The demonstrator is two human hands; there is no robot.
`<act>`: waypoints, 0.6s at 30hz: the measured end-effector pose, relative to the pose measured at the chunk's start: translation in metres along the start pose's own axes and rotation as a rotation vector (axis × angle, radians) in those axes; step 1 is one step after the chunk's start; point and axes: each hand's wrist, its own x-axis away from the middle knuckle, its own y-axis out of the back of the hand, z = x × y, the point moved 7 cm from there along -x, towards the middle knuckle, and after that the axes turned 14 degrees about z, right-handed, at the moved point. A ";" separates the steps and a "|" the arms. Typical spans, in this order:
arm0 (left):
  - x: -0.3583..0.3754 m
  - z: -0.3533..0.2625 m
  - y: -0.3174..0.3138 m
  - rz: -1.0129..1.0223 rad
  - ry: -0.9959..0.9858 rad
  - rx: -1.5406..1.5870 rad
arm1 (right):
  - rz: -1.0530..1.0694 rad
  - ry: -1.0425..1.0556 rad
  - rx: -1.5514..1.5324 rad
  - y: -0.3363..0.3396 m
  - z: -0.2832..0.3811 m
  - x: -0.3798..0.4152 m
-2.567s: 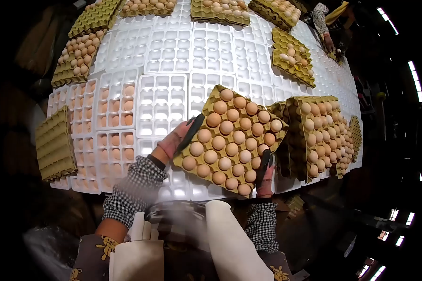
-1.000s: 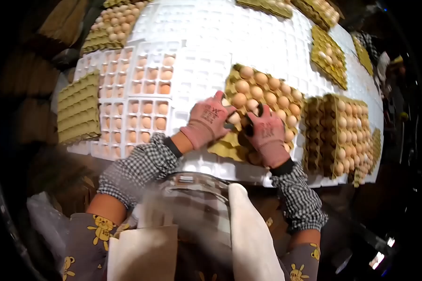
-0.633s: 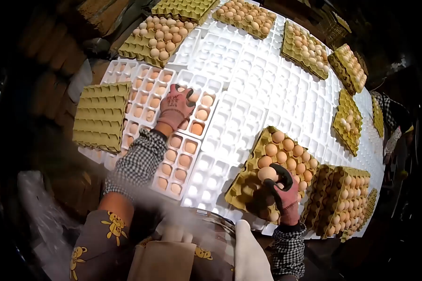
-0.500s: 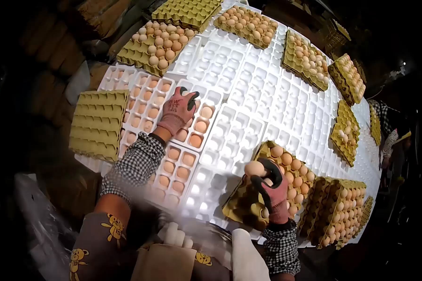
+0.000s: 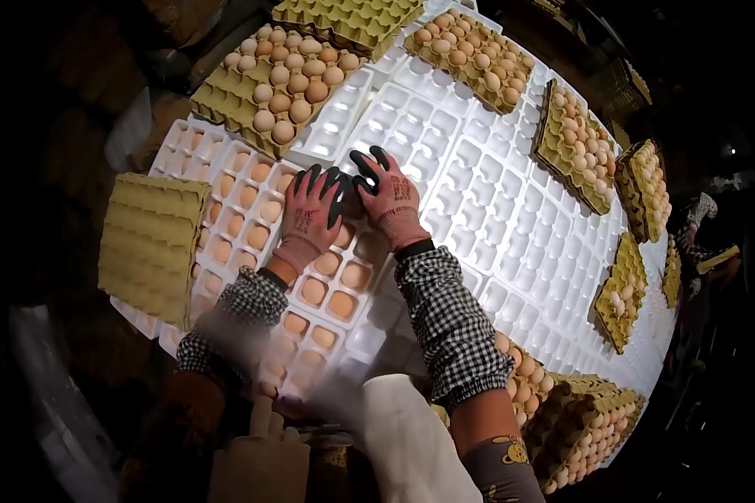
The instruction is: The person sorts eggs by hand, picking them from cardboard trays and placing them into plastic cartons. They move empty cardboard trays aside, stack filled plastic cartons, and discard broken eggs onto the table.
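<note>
Both of my hands wear pink gloves with black fingertips. My left hand (image 5: 310, 214) rests palm down over a white plastic tray (image 5: 367, 303) part filled with eggs, its fingers stretched and apart. Beside it, my right hand (image 5: 388, 193) curls its fingers down over the far end of the same tray; whatever lies under its palm is hidden. Brown eggs (image 5: 342, 304) sit singly in the cells nearer me. Partly behind my right forearm stands a yellowish pulp tray of eggs (image 5: 524, 377).
More white trays (image 5: 486, 201) spread across the table. Pulp trays with eggs stand at the far left (image 5: 281, 84), far side (image 5: 470, 54) and right (image 5: 579, 151). A tall stack (image 5: 587, 419) is at lower right, a pulp tray stack (image 5: 153, 243) at left. Another person's sleeve (image 5: 700, 210) shows at right.
My right hand, which held eggs over the near pulp tray, has moved left and away from me to the white tray. My left hand stays over that tray, its fingers now more spread.
</note>
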 end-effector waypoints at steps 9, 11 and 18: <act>-0.002 -0.002 0.007 -0.004 -0.018 0.089 | -0.161 -0.152 0.217 0.002 -0.032 -0.016; -0.001 -0.005 0.007 -0.025 -0.026 0.039 | 0.003 -0.127 0.345 -0.002 -0.026 -0.014; -0.012 -0.022 0.011 0.018 -0.005 -0.072 | -0.282 -0.123 -0.331 0.050 -0.054 0.107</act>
